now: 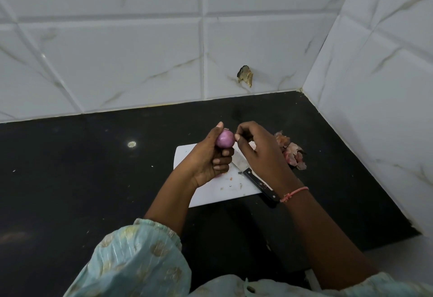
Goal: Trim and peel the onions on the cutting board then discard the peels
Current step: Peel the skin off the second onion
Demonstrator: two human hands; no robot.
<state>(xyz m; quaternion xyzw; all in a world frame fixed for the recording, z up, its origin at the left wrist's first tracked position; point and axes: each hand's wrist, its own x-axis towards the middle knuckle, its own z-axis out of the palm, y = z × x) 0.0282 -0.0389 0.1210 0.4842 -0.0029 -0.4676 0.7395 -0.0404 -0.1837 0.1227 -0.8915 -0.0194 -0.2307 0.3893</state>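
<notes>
The left hand (210,156) holds a purple onion (225,139) above the far edge of the white cutting board (210,193), fingers curled round its underside and thumb raised along its left side. The right hand (257,149) is just to the right of the onion, its thumb and forefinger brought together at the onion's right side; whether they pinch a strip of skin cannot be told. A knife (254,179) lies diagonally on the board under the right hand, its black handle toward the near right. A heap of peels (293,154) rests on the black bench (93,168), just right of the board. A pink thread (294,193) circles the right wrist.
</notes>
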